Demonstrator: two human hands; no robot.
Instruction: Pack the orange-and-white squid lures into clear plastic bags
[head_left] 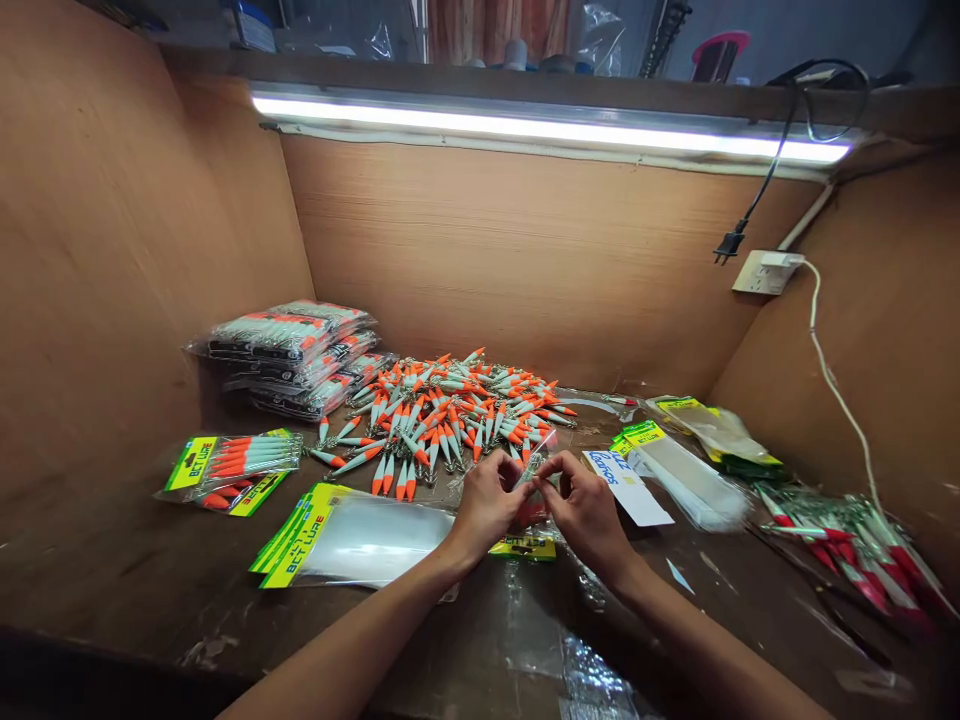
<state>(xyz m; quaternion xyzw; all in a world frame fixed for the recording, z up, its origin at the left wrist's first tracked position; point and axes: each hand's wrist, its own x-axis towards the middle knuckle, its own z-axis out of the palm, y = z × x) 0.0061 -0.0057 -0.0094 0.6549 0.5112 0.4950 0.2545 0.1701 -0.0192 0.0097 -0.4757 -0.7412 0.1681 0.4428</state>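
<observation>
My left hand [491,500] and my right hand [581,505] meet over the middle of the table, both closed in a pinch. Between them is a clear plastic lure bag [531,520] with something red-orange inside, mostly covered by my fingers. A yellow "BCT LURE" header card [523,548] shows at its near end. Just beyond my hands spreads a heap of orange-and-pale fishing lures [450,410] with metal hooks. Left of my left hand lie fanned empty bags [375,535] with yellow headers.
Packed lure bundles [292,350] are stacked at the back left, with filled lure packs [232,470] nearer. To the right lie a handwritten white card [630,488], more clear bags [686,475] and red-and-white lures [855,550]. A black plug [729,245] hangs near a wall socket [766,271].
</observation>
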